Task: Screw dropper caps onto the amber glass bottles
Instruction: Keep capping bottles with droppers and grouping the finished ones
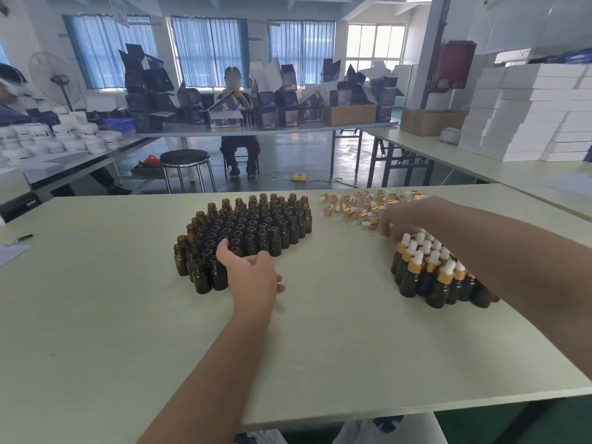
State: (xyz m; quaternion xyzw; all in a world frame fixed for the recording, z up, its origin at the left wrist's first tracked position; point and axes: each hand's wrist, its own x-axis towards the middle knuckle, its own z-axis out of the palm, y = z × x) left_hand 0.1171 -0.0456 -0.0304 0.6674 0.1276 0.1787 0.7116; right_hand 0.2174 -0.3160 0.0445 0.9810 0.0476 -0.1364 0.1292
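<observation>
A dense block of open amber bottles [253, 225] stands at the table's middle. My left hand [250, 270] hovers at the block's near edge, thumb raised by a front bottle, fingers loosely curled and holding nothing. A heap of loose gold-collared dropper caps [358, 206] with white bulbs lies at the far right. My right hand [403, 219] reaches palm-down over that heap's near edge, its fingertips curled among the caps; whether it grips one is hidden. Below my right forearm stands a cluster of capped bottles [429, 277].
The pale table [128, 315] ends close to me at its near edge. A small dark item with paper [19, 243] lies at the far left edge. A stool [185, 161], further tables with boxes and jars, and seated people lie beyond.
</observation>
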